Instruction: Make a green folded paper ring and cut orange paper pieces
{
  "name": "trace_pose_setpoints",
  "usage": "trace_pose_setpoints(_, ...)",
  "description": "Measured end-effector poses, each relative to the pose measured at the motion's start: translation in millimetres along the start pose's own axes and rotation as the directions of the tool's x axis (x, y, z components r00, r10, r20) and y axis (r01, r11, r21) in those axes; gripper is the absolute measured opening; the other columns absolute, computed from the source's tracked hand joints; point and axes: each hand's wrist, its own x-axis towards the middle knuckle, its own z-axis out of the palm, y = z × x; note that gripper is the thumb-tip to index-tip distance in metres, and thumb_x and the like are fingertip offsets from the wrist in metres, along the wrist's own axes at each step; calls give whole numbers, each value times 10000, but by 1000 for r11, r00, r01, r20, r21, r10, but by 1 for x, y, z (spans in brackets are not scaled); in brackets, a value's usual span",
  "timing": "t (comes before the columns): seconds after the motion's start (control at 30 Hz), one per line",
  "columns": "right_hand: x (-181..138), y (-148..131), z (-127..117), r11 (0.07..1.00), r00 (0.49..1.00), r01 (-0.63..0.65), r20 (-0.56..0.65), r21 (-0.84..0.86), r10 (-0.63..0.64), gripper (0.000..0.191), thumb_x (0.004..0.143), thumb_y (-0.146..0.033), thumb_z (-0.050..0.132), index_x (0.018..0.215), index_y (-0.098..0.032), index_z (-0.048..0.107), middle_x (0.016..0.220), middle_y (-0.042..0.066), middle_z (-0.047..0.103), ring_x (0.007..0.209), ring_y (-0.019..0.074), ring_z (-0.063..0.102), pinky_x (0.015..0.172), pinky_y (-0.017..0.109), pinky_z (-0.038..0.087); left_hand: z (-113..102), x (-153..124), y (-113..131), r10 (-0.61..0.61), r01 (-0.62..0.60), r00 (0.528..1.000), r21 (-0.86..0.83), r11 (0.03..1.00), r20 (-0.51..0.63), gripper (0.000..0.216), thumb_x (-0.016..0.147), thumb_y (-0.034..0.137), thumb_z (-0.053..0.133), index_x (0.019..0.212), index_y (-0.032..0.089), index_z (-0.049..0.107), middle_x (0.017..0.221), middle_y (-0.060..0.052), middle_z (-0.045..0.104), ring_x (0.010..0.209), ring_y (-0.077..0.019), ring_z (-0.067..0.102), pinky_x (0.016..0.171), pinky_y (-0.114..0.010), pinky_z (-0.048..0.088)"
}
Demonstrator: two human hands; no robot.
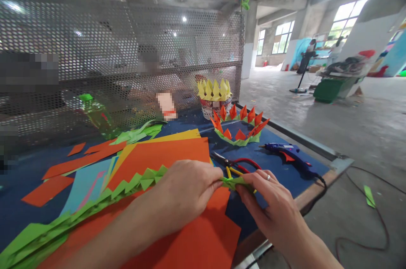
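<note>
Presently, left hand (193, 184) and right hand (269, 197) fingers both pinch green strip (111, 198) side by side; long axis trails leftward, nearer left hand.

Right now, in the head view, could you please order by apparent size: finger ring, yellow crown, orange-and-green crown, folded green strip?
1. Folded green strip
2. Orange-and-green crown
3. Yellow crown
4. Finger ring
</note>
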Motion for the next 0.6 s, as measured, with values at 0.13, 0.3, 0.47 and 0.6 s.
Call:
trace_pose_setpoints(0.13, 1, 0, -3, 998, 999, -24, 45, 54, 22, 104, 992, -157, 529, 973, -257, 551, 841, -34, 618, 813, 145, 537, 777, 292, 392, 1, -1, 0, 14, -14, 1000, -34, 999, -10, 270, 999, 260, 462, 1083, 284, 717, 957, -34, 762, 912, -216, 715, 725, -266, 438)
trace_pose_setpoints(0.3, 3, -2, -8, 978, 980, -166, 135, 130, 149, 232, 964, -266, 613, 1181, -290, 534, 1079, -15, 645, 984, 142, 595, 838, 273, 439, 2, -1, 3, 14, -14, 1000, -19, 1000, 19, 251, 984, 262, 485, 1044, 285, 728, 968, -31, 770, 921, -224, 720, 716, -268, 446)
trace_pose_setpoints(0.47, 8, -4, -9, 951, 961, -193, 241, 241, 134, 177, 967, -326, 624, 1140, -290, 626, 1021, -28, 700, 943, 132, 641, 815, 252, 459, 2, -2, 6, 32, -32, 999, -16, 999, 23, 250, 988, 264, 484, 1054, 289, 724, 946, -33, 771, 890, -225, 722, 698, -273, 444)
trace_pose_setpoints(0.6, 12, -4, -6, 931, 964, -221, 211, 291, 163, 96, 977, -295, 607, 1015, -256, 686, 881, -34, 720, 798, 116, 648, 720, 232, 461, 3, -2, 4, 45, -45, 999, -36, 998, 3, 260, 1002, 283, 469, 1065, 299, 720, 937, -34, 770, 881, -226, 723, 689, -273, 443)
